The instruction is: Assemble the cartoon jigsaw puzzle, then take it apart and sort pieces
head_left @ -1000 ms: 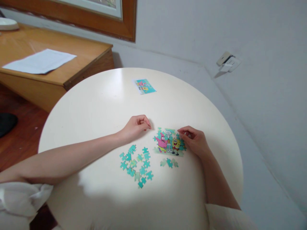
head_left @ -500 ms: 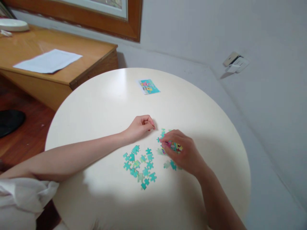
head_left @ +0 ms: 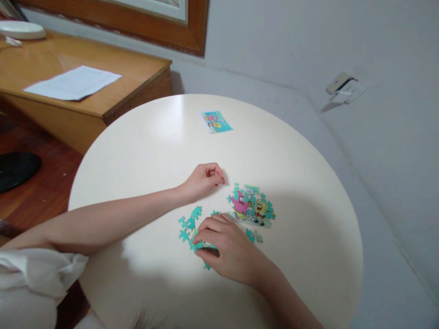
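A partly joined jigsaw puzzle (head_left: 242, 205) with cartoon figures, pink, yellow and pale, lies on the round white table (head_left: 151, 137). Just left of it rests my left hand (head_left: 207, 178), its fingers curled in and thumb against them; anything inside is hidden. Over the loose teal puzzle pieces (head_left: 184, 235) hovers my right hand (head_left: 228, 244), palm down, with thumb and fingertips apart. It covers many of those pieces, and I cannot tell whether it touches one. Below the joined part are a few loose pieces (head_left: 250, 235).
A picture card (head_left: 217, 122) with similar cartoon figures lies towards the table's far side. Behind on the left stands a wooden desk (head_left: 137, 68) with a paper sheet (head_left: 73, 83). The wall with a socket and plug (head_left: 346, 89) borders the right.
My right hand has moved left and nearer, from over the joined puzzle to over the loose pieces, uncovering the cartoon figures. My left hand stays almost in place. The view has shifted slightly.
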### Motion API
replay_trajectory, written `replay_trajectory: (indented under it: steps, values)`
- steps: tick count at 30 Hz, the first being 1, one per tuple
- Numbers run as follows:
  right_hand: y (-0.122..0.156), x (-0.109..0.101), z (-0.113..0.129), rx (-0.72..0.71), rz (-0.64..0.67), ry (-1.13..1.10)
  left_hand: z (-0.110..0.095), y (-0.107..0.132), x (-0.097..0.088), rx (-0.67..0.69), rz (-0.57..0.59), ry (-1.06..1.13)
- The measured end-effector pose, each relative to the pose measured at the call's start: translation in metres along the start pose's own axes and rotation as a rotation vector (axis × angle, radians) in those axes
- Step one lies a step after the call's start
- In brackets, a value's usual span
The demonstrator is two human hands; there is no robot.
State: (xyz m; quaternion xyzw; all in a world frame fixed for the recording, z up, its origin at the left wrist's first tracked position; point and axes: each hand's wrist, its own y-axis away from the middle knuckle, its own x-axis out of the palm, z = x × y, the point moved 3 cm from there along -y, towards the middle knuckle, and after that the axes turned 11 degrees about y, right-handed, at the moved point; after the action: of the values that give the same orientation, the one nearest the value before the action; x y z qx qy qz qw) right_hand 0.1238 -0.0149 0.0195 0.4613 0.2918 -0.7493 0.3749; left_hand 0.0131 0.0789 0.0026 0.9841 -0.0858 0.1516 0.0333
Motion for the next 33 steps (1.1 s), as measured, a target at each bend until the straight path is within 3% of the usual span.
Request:
replay_trajectory:
  steps: [6,14,33]
  values:
    - [0.005,-0.007,0.002,-0.007,0.061,-0.093,0.000,0.000,0.000,-0.006,-0.005,-0.017]
    - [0.000,-0.007,-0.011,0.124,-0.154,-0.004,-0.002,0.001,0.001,-0.001,-0.009,-0.018]
    - [-0.007,-0.004,-0.008,0.150,0.017,0.103,-0.002,0.001,0.001,-0.002,-0.015,-0.021]
